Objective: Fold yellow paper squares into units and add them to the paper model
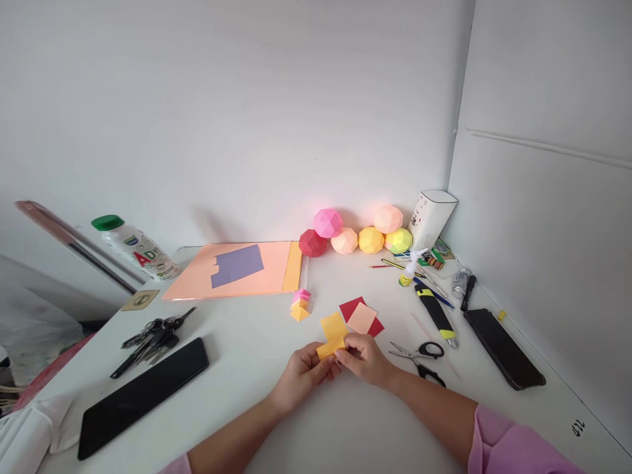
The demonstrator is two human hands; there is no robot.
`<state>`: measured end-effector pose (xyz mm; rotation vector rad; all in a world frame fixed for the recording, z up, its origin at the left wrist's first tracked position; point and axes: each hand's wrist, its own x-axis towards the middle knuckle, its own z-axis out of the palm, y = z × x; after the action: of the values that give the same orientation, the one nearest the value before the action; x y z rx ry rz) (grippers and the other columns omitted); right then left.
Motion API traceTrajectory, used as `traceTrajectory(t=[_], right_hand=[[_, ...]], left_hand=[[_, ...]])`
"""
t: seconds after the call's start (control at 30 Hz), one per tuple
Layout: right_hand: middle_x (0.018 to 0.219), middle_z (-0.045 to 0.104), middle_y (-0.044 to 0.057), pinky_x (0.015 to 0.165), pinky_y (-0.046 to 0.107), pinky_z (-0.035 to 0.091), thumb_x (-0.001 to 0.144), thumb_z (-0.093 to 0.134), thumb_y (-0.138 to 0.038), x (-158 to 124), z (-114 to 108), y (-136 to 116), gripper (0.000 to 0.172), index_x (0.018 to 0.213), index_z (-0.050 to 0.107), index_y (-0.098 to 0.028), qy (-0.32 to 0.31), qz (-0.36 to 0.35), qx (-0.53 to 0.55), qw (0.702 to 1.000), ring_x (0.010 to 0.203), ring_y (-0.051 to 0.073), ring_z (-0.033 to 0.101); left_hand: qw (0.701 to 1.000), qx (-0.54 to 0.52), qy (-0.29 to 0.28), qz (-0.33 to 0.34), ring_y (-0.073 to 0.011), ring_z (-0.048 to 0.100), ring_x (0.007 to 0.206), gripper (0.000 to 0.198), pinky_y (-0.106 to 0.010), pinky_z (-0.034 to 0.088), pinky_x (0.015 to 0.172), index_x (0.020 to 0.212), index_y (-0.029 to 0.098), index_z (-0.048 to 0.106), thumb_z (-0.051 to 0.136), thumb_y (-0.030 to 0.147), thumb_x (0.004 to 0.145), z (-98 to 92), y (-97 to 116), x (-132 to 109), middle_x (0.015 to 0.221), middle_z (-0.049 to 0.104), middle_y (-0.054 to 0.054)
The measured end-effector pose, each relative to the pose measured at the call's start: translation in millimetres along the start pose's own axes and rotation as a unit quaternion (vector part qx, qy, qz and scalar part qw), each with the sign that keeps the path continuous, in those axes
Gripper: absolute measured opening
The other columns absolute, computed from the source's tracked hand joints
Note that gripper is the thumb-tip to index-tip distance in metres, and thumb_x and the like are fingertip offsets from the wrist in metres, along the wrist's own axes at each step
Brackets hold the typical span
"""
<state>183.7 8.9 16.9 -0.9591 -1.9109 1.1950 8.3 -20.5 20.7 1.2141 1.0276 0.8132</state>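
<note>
Low in the middle of the head view, my left hand [301,375] pinches the left end of a small folded yellow paper [330,347]. The fingers of my right hand [364,359] are closed on its right end. Just behind it lies a flat yellow paper square [334,324]. To the right, a peach square [362,318] overlaps red paper [351,307]. A small stack of folded pink and yellow pieces [299,308] stands farther back to the left.
Scissors [417,354] lie open right of my hands, near a cutter [437,315] and a glue bottle [407,273]. Faceted paper balls [371,239] line the wall. Keys [155,339], a black slab [143,397] and peach sheets [187,273] are left; a phone [504,347] is right.
</note>
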Motion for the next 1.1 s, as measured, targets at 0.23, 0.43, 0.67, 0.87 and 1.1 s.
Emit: traceTrajectory(t=[0.23, 0.43, 0.67, 0.87, 1.1], right_hand=[[0.061, 0.056, 0.000, 0.053, 0.024, 0.040, 0.083, 0.054, -0.040, -0.3, -0.4, 1.9, 0.031, 0.062, 0.053, -0.017, 0.004, 0.023, 0.032, 0.999, 0.059, 0.013, 0.051], [0.062, 0.058, 0.001, 0.054, 0.025, 0.041, 0.083, 0.054, -0.040, -1.0, -0.3, 1.5, 0.032, 0.063, 0.053, -0.016, 0.002, 0.037, 0.052, 0.998, 0.059, 0.013, 0.052], [0.061, 0.057, 0.001, 0.052, 0.024, 0.039, 0.082, 0.054, -0.038, -0.2, -0.8, -0.8, 0.031, 0.062, 0.051, -0.016, 0.001, 0.052, 0.065, 0.997, 0.056, 0.012, 0.051], [0.056, 0.049, -0.001, 0.049, 0.023, 0.034, 0.082, 0.054, -0.037, -0.3, -0.8, 0.0, 0.031, 0.060, 0.048, -0.016, 0.004, 0.046, 0.059, 0.997, 0.052, 0.010, 0.043], [0.054, 0.039, -0.004, 0.046, 0.022, 0.027, 0.081, 0.054, -0.032, -0.6, -1.1, 0.5, 0.031, 0.057, 0.044, -0.016, 0.001, 0.037, 0.067, 0.997, 0.050, 0.008, 0.032]], left_hand=[[1.000, -0.016, 0.008, -0.012, -0.0113, 0.053, 0.059, 0.032, -0.022, 0.038, 0.054, 0.085, 0.015, 0.057, 0.056, 0.046, 0.079, 0.9, 4.8, -0.7, 0.069, 0.066, -0.003], [1.000, -0.023, 0.001, 0.001, -0.0122, 0.054, 0.061, 0.032, -0.023, 0.038, 0.054, 0.086, 0.014, 0.059, 0.055, 0.046, 0.080, 0.3, 3.4, -1.0, 0.071, 0.065, -0.004], [1.000, -0.017, -0.010, 0.017, -0.0131, 0.056, 0.065, 0.030, -0.023, 0.040, 0.057, 0.087, 0.014, 0.060, 0.053, 0.043, 0.083, -1.7, 0.5, 0.1, 0.075, 0.065, -0.005], [1.000, 0.014, 0.004, -0.006, -0.0135, 0.056, 0.063, 0.030, -0.024, 0.042, 0.058, 0.079, 0.015, 0.059, 0.054, 0.045, 0.081, -1.4, -1.8, -0.3, 0.072, 0.068, -0.005], [0.997, 0.073, 0.018, -0.017, -0.0113, 0.049, 0.052, 0.033, -0.024, 0.038, 0.055, 0.066, 0.016, 0.053, 0.053, 0.046, 0.080, -0.4, 0.1, -3.2, 0.059, 0.065, -0.002]])
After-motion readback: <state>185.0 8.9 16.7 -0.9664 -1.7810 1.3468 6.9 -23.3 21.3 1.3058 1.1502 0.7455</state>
